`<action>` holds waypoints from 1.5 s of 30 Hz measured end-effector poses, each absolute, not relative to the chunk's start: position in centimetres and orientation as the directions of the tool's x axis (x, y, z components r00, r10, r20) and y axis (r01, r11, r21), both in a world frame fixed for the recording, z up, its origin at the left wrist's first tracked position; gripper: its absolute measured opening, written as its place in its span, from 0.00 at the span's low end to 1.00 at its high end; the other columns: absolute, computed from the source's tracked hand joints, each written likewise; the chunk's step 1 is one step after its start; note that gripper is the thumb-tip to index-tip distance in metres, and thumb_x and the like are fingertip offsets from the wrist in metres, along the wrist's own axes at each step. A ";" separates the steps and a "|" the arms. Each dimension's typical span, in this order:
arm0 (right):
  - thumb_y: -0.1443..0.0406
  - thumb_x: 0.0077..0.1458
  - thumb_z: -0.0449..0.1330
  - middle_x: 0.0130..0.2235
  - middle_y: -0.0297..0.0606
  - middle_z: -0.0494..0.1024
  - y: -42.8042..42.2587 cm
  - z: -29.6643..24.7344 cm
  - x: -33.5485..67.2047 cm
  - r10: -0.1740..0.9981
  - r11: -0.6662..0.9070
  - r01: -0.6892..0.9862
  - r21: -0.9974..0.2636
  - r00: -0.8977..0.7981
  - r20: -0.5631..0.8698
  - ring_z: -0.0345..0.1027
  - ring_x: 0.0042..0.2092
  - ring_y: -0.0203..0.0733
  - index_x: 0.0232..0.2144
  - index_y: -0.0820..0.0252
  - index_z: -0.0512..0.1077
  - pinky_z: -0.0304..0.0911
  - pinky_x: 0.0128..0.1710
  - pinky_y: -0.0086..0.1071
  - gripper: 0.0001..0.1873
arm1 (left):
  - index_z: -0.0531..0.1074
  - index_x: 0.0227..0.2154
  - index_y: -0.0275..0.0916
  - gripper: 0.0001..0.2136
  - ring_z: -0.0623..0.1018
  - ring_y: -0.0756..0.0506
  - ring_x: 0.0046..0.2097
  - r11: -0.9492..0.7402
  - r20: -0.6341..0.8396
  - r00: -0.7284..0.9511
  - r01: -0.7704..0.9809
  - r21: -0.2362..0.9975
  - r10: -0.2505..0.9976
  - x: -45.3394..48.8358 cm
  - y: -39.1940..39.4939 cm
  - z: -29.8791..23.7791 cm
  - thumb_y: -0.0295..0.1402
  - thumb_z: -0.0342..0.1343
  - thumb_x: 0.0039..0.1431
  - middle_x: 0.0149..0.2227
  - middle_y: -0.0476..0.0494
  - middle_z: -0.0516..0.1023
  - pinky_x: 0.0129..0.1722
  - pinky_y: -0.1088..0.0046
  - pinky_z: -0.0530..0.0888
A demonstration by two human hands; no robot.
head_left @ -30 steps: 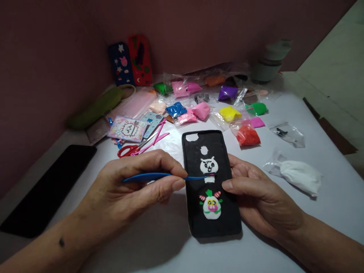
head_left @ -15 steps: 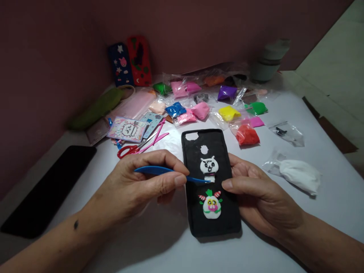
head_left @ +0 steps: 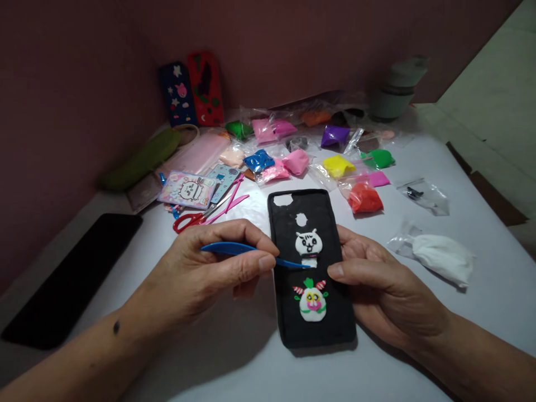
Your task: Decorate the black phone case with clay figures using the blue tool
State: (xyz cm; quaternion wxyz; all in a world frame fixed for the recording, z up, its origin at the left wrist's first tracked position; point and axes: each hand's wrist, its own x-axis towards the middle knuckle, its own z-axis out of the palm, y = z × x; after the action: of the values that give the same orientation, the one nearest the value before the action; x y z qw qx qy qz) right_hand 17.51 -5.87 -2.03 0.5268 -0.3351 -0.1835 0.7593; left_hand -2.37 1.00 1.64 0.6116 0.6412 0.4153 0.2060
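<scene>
A black phone case [head_left: 293, 312] lies on the white table [head_left: 481, 312] in front of me. Two small clay figures sit on it: a white cat-like face [head_left: 309, 243] above and a white creature with pink and green details [head_left: 312, 304] below. My left hand [head_left: 205, 273] pinches a thin blue tool [head_left: 234, 248]; its tip touches the little white piece just under the upper face. My right hand [head_left: 377, 279] grips the case's right edge, with the thumb on top and the fingers along the side.
Bags of coloured clay [head_left: 335, 166] lie scattered behind the case, a white clay bag [head_left: 441, 257] to the right. Red-handled scissors [head_left: 192, 220], pink tools and sticker cards [head_left: 188, 190] sit at left. A black slab [head_left: 71, 279] lies far left; two decorated cases [head_left: 192, 92] lean on the wall.
My left hand has slid slightly right and tilted the blue tool's tip down, from the upper face's chin to the white piece below it. The right hand and case stayed put.
</scene>
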 end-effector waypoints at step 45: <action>0.76 0.45 0.58 0.43 0.45 0.80 -5.9 -2.0 17.4 0.932 -0.361 -0.684 -0.634 -0.243 -0.269 0.74 0.43 0.47 0.47 0.62 0.71 0.66 0.47 0.40 0.23 | 0.74 0.27 0.38 0.05 0.71 0.56 0.22 0.219 -0.303 0.534 0.216 0.951 0.789 -2.0 0.7 1.2 0.32 0.61 0.56 0.20 0.54 0.72 0.21 0.86 0.66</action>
State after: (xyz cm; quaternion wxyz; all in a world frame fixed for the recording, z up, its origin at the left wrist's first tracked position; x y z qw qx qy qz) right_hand 17.39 -5.86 -1.99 0.5292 -0.3135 -0.1980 0.7632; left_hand -1.96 0.66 1.22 0.6518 0.5847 0.4300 0.2199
